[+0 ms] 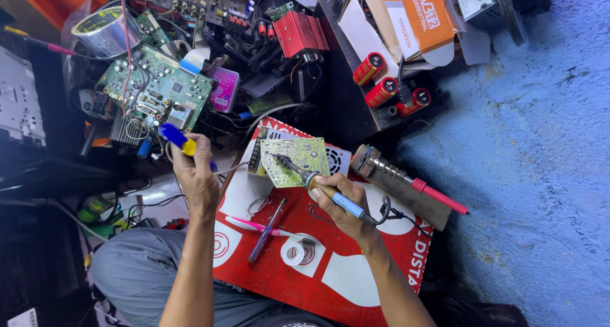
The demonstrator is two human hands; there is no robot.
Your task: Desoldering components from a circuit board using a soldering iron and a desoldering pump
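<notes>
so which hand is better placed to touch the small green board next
Right. The right hand holds the soldering iron with its tip already over the small green board. The left hand is off to the side, gripping a blue and yellow tool.

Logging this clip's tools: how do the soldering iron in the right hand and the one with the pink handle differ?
The blue-handled soldering iron is gripped by the right hand, its tip on the small green circuit board; the pink-handled soldering iron lies untouched across a wooden block. The first points up-left, the second has its handle down-right, off the block. Both are slim, corded-looking irons.
</notes>
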